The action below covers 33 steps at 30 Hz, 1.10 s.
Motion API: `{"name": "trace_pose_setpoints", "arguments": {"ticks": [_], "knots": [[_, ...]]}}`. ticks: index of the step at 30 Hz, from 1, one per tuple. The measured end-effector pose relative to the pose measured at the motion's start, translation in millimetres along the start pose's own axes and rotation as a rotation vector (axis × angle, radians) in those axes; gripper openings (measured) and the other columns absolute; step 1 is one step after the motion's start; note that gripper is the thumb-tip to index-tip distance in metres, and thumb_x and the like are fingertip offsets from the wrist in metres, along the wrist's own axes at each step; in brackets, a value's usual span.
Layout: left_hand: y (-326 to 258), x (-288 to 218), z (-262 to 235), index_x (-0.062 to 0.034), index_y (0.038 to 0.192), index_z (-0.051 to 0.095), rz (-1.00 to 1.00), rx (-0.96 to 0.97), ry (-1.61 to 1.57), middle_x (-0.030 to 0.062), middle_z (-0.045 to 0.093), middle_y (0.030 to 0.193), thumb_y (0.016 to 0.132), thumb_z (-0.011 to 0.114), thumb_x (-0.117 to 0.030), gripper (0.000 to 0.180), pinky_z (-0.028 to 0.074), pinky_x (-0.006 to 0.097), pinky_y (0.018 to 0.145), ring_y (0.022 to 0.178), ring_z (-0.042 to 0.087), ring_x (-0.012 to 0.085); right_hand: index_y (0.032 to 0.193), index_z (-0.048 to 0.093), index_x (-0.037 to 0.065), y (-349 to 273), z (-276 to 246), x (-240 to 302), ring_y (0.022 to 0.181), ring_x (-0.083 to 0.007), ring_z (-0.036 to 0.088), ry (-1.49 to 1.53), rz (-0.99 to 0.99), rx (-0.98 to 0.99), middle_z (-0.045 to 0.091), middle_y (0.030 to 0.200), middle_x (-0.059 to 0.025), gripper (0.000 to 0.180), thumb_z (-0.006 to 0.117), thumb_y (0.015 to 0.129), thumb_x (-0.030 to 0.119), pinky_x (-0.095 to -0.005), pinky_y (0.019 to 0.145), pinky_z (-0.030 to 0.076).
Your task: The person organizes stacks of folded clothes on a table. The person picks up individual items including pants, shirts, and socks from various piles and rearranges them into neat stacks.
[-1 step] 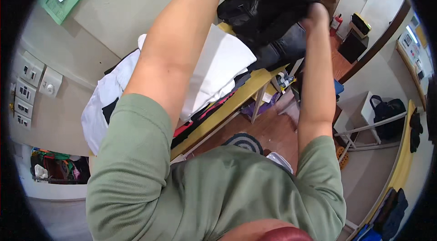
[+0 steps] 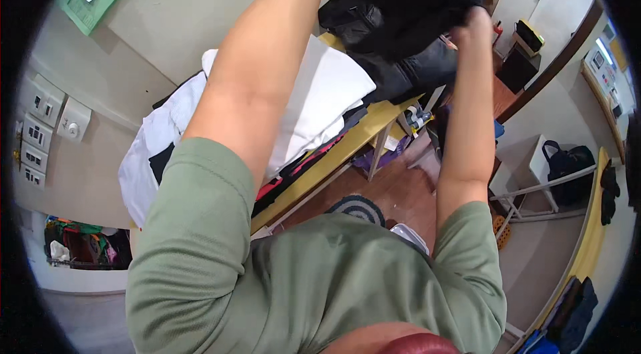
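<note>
Head view: both arms reach up over the yellow tabletop (image 2: 347,147), the right hand (image 2: 475,20) gripping a dark garment (image 2: 414,0) held aloft; the left hand's fingers are out of frame. Seemingly mid-fold; laying it flat comes next.

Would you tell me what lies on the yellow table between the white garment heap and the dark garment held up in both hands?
In the head view, a folded white cloth lies between the white garment heap and the raised dark garment, on the yellow table.
</note>
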<state>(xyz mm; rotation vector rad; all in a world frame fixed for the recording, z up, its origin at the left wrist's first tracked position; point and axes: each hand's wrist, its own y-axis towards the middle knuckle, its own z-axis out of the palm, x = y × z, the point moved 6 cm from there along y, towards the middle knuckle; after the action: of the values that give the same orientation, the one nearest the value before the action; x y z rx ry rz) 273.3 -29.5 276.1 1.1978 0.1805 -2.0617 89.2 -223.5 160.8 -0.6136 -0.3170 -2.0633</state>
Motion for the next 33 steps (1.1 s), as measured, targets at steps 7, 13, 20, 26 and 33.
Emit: {"name": "trace_pose_setpoints", "arguments": {"ticks": [7,13,20,26,33], "knots": [[-79,98,-73,-0.0080,0.114,0.065,-0.384,-0.715,0.487,0.0127,0.070,0.116,0.092,0.063,-0.040,0.040,0.054,0.058,0.085,0.100,0.069,0.0338,0.121,0.069,0.006,39,11,6,0.091,-0.0293,0.071,-0.335,0.022,0.402,0.072,0.107,-0.0164,0.033,0.054,0.094,-0.002,-0.0436,0.083,0.059],[-90,126,-31,-0.0194,0.156,0.034,-0.698,-0.342,1.280,0.0174,0.044,0.153,0.078,0.071,-0.068,0.099,0.036,0.068,0.104,0.133,0.049,0.0411,0.116,0.072,0.009,29,-5,68,0.084,-0.0275,0.070,-0.361,-0.451,-0.051,0.070,0.106,-0.0169,0.048,0.041,0.086,-0.013,-0.0414,0.079,0.060],[-73,145,-2,-0.0051,0.142,0.049,-0.664,-0.291,1.746,0.0214,0.047,0.147,0.088,0.058,-0.065,0.082,0.045,0.054,0.101,0.129,0.051,0.0418,0.106,0.071,0.008,1,33,97,0.075,-0.0212,0.067,-0.239,-0.420,0.220,0.071,0.089,-0.0022,0.021,0.055,0.100,0.021,-0.0355,0.073,0.058],[-73,138,20,-0.0048,0.152,0.039,-0.508,-0.404,1.123,0.0244,0.036,0.156,0.094,0.045,-0.067,0.085,0.025,0.070,0.109,0.142,0.035,0.0483,0.089,0.073,0.011,6,62,99,0.077,-0.0239,0.070,0.101,-0.055,0.488,0.075,0.087,-0.0059,0.029,0.057,0.100,0.031,-0.0391,0.076,0.059],[-85,207,40,-0.0115,0.155,0.034,-0.527,0.129,1.971,0.0237,0.023,0.161,0.094,0.042,-0.070,0.085,0.021,0.053,0.120,0.150,0.021,0.0402,0.107,0.071,0.006,-2,112,126,0.089,-0.0234,0.070,0.143,-0.136,0.788,0.074,0.103,-0.0106,0.029,0.054,0.102,0.029,-0.0395,0.084,0.058]]}}
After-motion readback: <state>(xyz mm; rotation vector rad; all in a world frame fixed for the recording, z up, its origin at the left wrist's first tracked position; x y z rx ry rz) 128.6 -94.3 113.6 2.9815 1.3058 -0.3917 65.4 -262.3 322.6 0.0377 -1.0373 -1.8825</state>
